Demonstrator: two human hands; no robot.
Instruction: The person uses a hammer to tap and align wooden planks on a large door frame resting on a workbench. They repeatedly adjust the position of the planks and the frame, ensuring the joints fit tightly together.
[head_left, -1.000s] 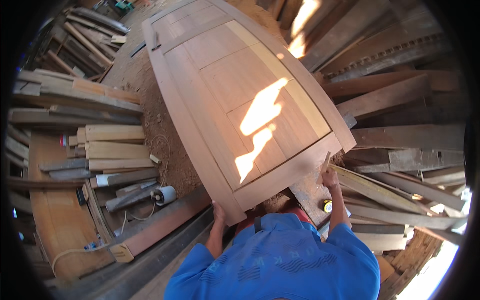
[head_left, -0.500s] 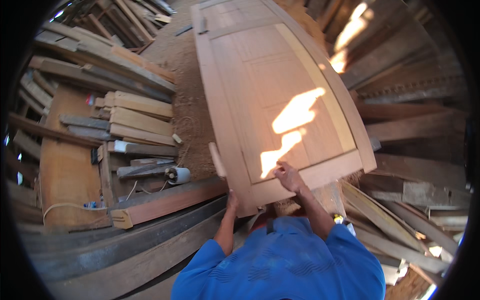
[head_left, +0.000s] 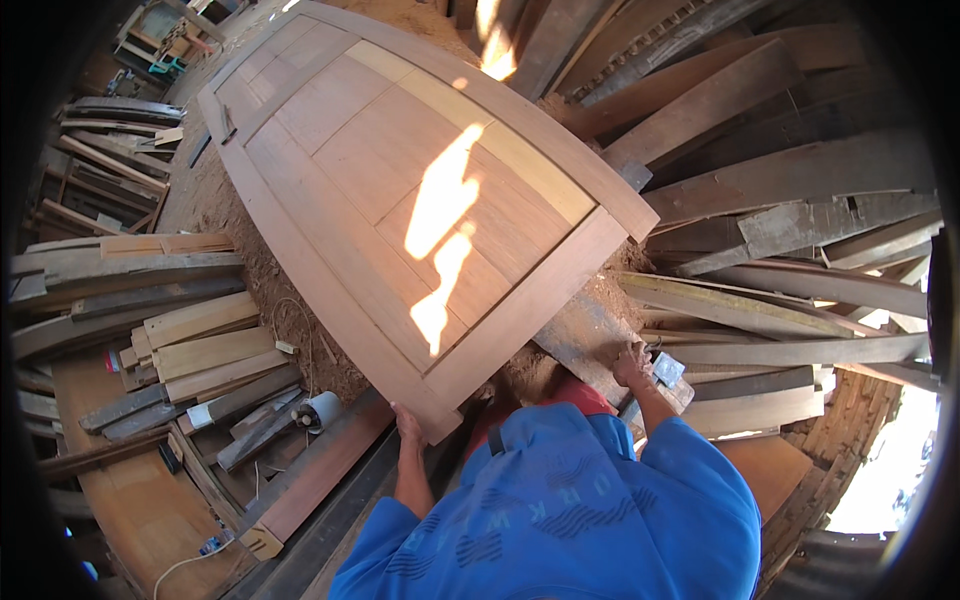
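Note:
A large panelled wooden door (head_left: 345, 160) lies flat in front of me, patched with bright sunlight. My left hand (head_left: 408, 428) is at its near left corner, fingers against the edge and gripping there. Off to the right, clear of the door, my right hand (head_left: 632, 366) is over a worn plank (head_left: 590, 335), its fingers curled. Whatever they hold is too small to make out. Right beside that hand sits a small silvery, box-like thing (head_left: 668, 369). A thin dark tool (head_left: 229, 136) rests on the door's far left edge.
Stacked boards (head_left: 790, 210) crowd the right side. On the left are short pale wood pieces (head_left: 215, 345), a white roll (head_left: 322, 410) and a brown board (head_left: 130, 480) with a cable. A thick reddish beam (head_left: 320, 480) runs close to my left arm. Sawdust covers the ground.
My right hand has left the door's near end and moved right to the plank beside the silvery thing. My left hand stays at the door's corner. The view has swung right.

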